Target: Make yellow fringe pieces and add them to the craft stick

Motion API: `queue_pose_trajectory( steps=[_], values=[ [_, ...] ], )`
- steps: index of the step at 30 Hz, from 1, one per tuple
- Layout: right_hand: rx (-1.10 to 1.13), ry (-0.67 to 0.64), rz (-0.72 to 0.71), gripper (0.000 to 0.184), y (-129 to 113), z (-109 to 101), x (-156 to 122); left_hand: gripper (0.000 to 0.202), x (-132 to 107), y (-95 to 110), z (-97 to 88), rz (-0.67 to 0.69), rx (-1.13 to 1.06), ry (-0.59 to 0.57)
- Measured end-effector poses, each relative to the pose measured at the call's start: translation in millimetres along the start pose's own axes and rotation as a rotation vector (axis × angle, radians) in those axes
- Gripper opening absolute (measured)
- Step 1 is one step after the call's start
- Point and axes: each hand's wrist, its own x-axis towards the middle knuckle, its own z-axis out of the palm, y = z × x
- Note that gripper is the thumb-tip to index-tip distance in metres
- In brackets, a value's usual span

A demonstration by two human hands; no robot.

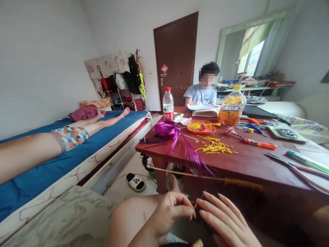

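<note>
My left hand (176, 209) is closed above my lap, thumb and forefinger pinching a tiny yellow piece with a red part (196, 203). Beside it, my right hand (224, 218) holds its fingers long and stretched out, the tips close to that piece. A thin strand shows near those fingertips; whether they touch it I cannot tell. Similar yellow pieces (216, 145) lie scattered on the red-brown table (246, 163). A bundle of purple thread (168, 132) hangs partly over the table's front edge. Between table and hands runs a thin stick (185, 173) with yellow fibre at its right end.
An orange tray (215, 130), water bottle (168, 106), orange drink bottle (232, 106), scissors (293, 165), orange-handled tool (260, 143) and phone (286, 133) are on the table. A person (203, 92) sits opposite with papers. Another person's legs (84, 125) lie on the bed (46, 188).
</note>
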Motion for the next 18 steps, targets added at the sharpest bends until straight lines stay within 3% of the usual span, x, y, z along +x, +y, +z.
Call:
queue_pose_trajectory(
  steps=[4, 9, 14, 18],
  values=[
    [0.035, 0.02, 0.015, 0.028, -13, 8, -8, 0.004, -4, -4, 13.3, -0.115, -0.173, -0.081],
    [0.135, -0.053, 0.138, 0.049, -22, 8, -27, 0.007, -4, -12, 20.0, -0.245, -0.257, -0.078],
    [0.203, -0.151, 0.021, 0.049, -18, -10, -26, 0.005, -3, -19, 23.7, -0.321, -0.274, -0.081],
    [0.197, -0.19, -0.001, 0.07, -17, -20, -22, 0.009, -3, -26, 24.5, -0.34, -0.292, -0.073]
  ],
)
